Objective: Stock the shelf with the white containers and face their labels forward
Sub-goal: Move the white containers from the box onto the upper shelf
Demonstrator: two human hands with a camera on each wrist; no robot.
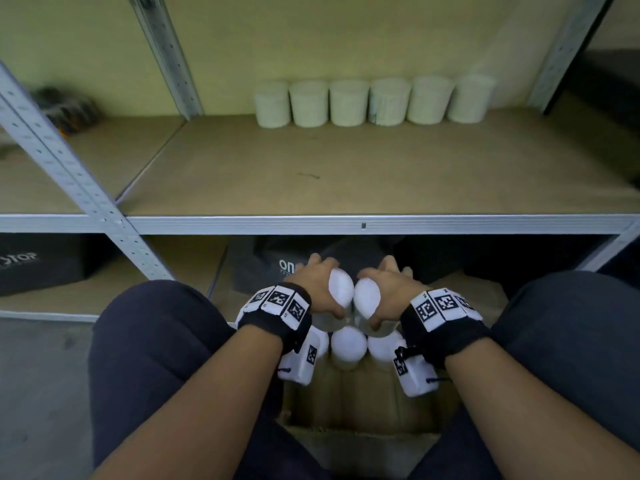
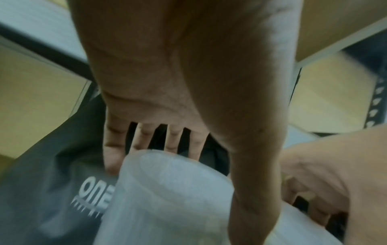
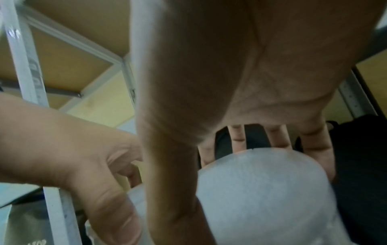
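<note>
My left hand [image 1: 320,287] grips a white container [image 1: 340,288] from above, thumb on its near side and fingers over the far side; the left wrist view shows the same container [image 2: 167,195] under the palm. Right beside it my right hand [image 1: 382,292] grips a second white container [image 1: 367,295], seen up close in the right wrist view [image 3: 261,190]. Both are held just above a cardboard box [image 1: 363,393] between my knees, where more white containers [image 1: 348,344] stand. Several white containers [image 1: 348,102] stand in a row at the back of the shelf [image 1: 346,168].
The shelf's metal front rail [image 1: 346,224] runs just beyond my hands. A slanted metal upright [image 1: 79,178] crosses on the left. Dark bags [image 1: 277,268] and a dark box [image 1: 38,261] sit on the lower shelf. My knees [image 1: 152,323] flank the box.
</note>
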